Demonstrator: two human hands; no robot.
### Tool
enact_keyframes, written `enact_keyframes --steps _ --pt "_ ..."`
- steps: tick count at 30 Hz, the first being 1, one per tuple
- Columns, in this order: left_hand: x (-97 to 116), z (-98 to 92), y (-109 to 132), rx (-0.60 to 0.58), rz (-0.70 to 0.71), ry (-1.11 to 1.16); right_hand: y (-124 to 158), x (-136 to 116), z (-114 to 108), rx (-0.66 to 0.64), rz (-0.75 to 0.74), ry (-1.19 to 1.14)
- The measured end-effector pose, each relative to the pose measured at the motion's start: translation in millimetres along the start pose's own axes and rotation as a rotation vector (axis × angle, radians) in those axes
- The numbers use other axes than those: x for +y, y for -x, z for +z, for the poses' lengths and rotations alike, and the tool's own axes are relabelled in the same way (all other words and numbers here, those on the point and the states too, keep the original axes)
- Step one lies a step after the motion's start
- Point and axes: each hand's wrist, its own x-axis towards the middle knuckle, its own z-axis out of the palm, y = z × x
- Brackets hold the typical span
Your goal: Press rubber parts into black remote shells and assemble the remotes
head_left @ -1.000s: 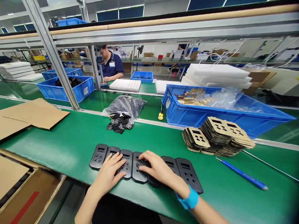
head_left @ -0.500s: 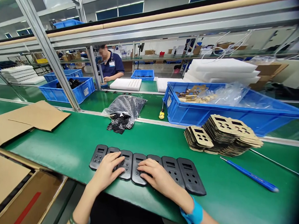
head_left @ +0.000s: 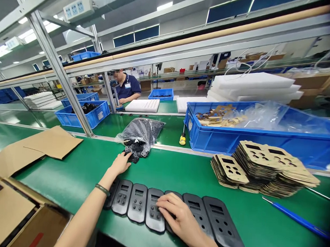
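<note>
Left hand: fingertips at the loose pile of small, flat black pieces spilling from a clear plastic bag; whether it grips one, I cannot tell.
Right hand: fingers loosely bent over the row, tips at the fourth cover from left; any grip is hidden.
Black covers: seven oblong black plastic covers side by side on the shiny green counter; the two rightmost show bare holes, the second to fourth round studs.
Pile risk: overlapping pieces could come up doubled or slip.
Row risk: a sideways push from the right hand could shift neighbouring covers; the left forearm, crossing the leftmost, might nudge it.
</note>
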Motion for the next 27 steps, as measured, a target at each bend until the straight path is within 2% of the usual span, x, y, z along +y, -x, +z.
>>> enact_keyframes --steps 3,8,15,19,22,24,27 --pt "16.8 8.4 -5.8 -0.022 -0.014 0.054 2.0 1.0 -3.4 0.045 0.001 -0.023" --pt "36.7 14.9 11.2 -0.064 0.015 0.296 0.5 -2.9 -11.9 0.102 0.122 -0.173" --pt "43.7 2.2 39.8 -0.039 -0.110 0.929 -13.0 -8.7 -27.5 0.120 0.309 -0.302" --pt "72.0 -3.2 67.6 -0.081 -0.175 1.284 -27.0 -7.6 -19.8 0.122 0.406 -0.450" --pt "95.5 -3.3 90.4 -0.110 -0.206 1.450 -33.0 -10.1 -8.1 0.127 0.422 -0.545" --pt "104.7 -1.8 102.2 -0.089 -0.234 1.510 -31.7 -12.8 -4.0 0.130 0.413 -0.554" --pt "106.3 1.2 113.7 0.018 -0.284 1.545 -20.4 -14.4 -9.6 0.147 0.403 -0.465"
